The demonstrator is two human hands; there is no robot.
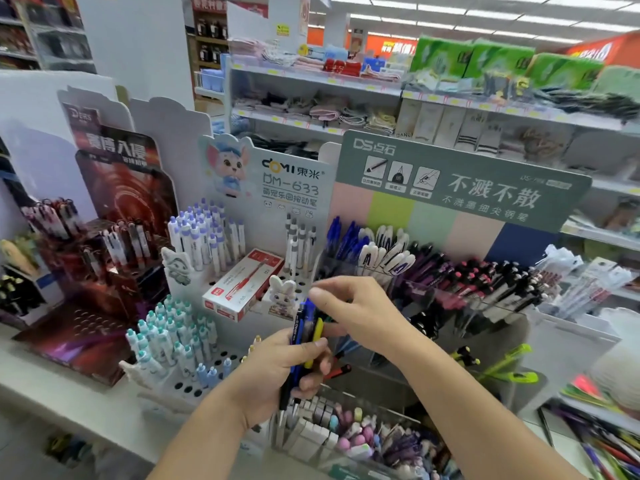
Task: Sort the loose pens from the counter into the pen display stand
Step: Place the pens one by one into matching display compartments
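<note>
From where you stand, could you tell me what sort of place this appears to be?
Most likely the stationery section of a supermarket or general store. Branded cardboard pen display stands stocked with pens sit on the counter, shelves behind carry folded textiles with price tags, and the left hand grips a bundle of pens.

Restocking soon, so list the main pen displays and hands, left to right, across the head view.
Dark red cardboard pen stand → white DOMI stand with purple and teal capped pens → left hand gripping a bundle of blue and yellow pens → right hand → grey-green signed clear pen rack.
</note>
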